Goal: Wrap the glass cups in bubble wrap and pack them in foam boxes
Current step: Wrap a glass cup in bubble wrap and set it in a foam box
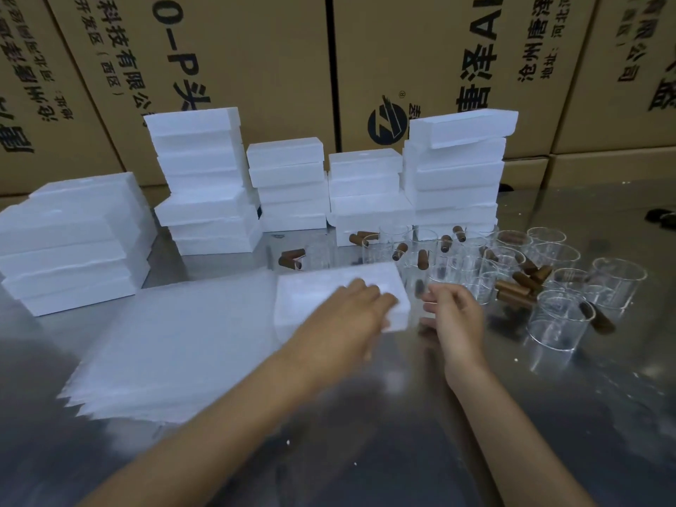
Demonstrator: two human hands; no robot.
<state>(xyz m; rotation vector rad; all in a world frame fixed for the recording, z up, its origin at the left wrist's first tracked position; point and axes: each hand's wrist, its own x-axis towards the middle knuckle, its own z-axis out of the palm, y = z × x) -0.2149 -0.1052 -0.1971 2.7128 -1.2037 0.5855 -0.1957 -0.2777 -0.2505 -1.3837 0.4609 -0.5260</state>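
The left hand (351, 316) lies flat, fingers spread loosely on a foam box (311, 298), gripping nothing. Just beside it, the right hand (453, 316) hovers half-curled and empty. Beyond its fingertips stand glass cups (556, 320); bubble wrap (175, 345) lies left.

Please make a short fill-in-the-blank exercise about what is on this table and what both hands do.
1. The left hand rests on a white ____ box.
2. The clear glass cups stand to the ____ of that box.
3. The stack of bubble wrap sheets lies on its ____ side.
4. The right hand holds ____.

Missing words: foam; right; left; nothing
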